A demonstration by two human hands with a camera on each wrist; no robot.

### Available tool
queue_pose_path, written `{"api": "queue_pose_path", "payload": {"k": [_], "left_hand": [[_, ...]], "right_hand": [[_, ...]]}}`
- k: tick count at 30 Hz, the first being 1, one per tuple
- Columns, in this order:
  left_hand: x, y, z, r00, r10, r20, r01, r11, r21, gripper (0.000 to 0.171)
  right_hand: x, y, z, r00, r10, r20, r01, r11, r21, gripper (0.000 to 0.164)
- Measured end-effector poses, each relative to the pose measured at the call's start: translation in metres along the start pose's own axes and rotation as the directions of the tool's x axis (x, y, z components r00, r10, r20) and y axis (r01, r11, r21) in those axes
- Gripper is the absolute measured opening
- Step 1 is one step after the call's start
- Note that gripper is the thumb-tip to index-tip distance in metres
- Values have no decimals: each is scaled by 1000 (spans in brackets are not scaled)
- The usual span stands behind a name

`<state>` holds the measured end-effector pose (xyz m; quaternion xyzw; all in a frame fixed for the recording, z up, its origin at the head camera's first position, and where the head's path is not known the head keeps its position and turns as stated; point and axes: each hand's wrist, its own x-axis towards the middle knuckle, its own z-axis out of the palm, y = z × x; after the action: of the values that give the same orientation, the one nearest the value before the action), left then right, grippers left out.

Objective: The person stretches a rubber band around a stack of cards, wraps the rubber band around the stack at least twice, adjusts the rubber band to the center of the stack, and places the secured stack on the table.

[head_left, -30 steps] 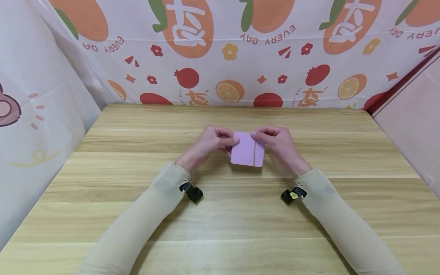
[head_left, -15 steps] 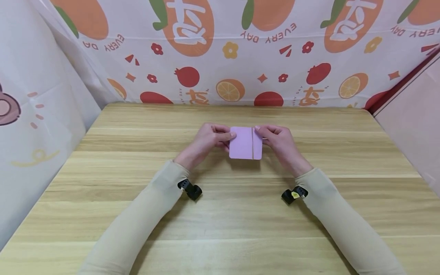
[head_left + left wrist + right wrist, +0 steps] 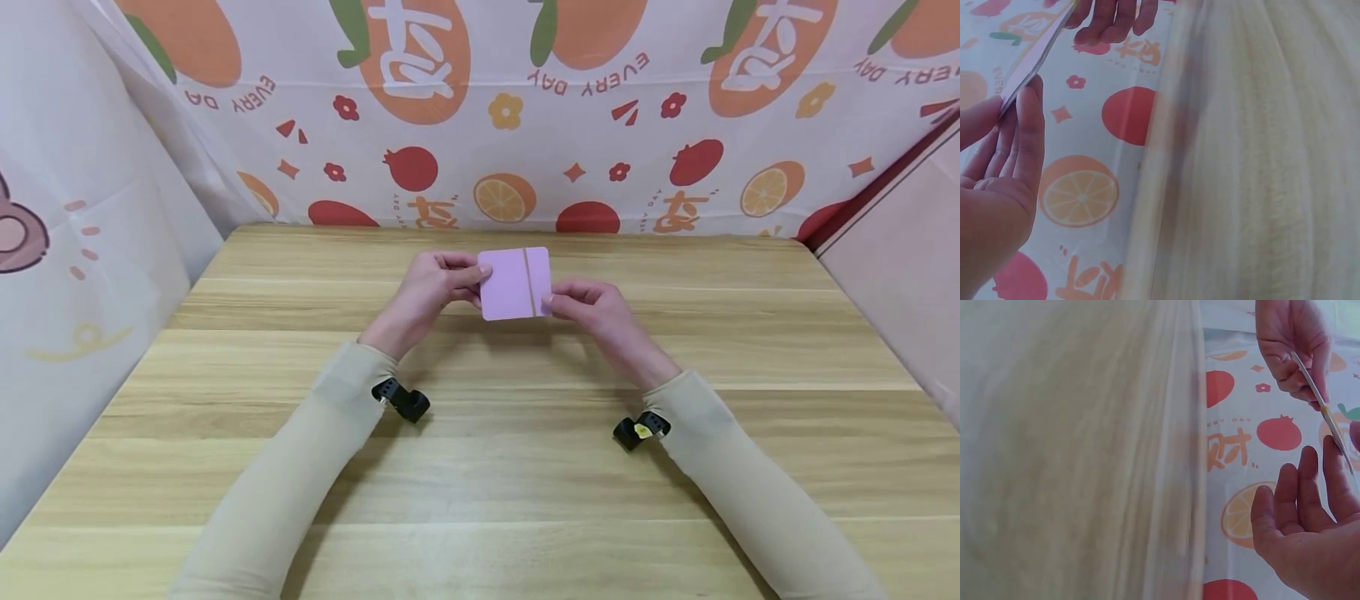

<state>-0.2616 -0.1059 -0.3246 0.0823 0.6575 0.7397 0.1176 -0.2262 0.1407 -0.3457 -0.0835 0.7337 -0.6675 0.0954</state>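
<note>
A thin lilac square card with rounded corners (image 3: 504, 287) is held up above the far part of the table. A narrow brown band (image 3: 529, 279) runs across it near its right side. My left hand (image 3: 426, 290) pinches the left edge, thumb on the front and fingers behind. At the lower right corner, my right hand (image 3: 596, 312) pinches the card between thumb and forefinger. Seen nearly edge-on in the right wrist view, the card (image 3: 1314, 384) shows little thickness. The other fingers of my right hand (image 3: 1316, 550) are spread behind it.
A light wood-grain table (image 3: 480, 467) lies below. Behind it hangs a white fruit-print curtain (image 3: 450, 158), with a white cloth (image 3: 142, 208) on the left and a pale panel (image 3: 900, 267) on the right. Each wrist wears a small black camera (image 3: 408, 402).
The card has moved left and away from me, turning slightly counterclockwise. My left hand moved with it. My right thumb has slid from the card's upper right part to its lower right corner.
</note>
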Motion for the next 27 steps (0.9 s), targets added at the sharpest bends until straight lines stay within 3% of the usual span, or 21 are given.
{"api": "queue_pose_path", "payload": {"k": [7,14,19,27], "left_hand": [[-3,4,0,1000,12,-26,-13,1000,-27,21],[-4,4,6,996,43,-80,-45,998,-33,18],[-5,1,13,988,61,-139,-67,997,-35,20],[-4,-4,18,994,39,-104,-48,996,-78,12]], "right_hand": [[-2,1,4,1000,-7,10,7,1000,-24,25],[-3,2,7,998,43,44,-42,998,-38,41],[-2,5,13,995,79,63,-81,996,28,43],[-4,6,20,992,85,92,-98,985,144,39]]}}
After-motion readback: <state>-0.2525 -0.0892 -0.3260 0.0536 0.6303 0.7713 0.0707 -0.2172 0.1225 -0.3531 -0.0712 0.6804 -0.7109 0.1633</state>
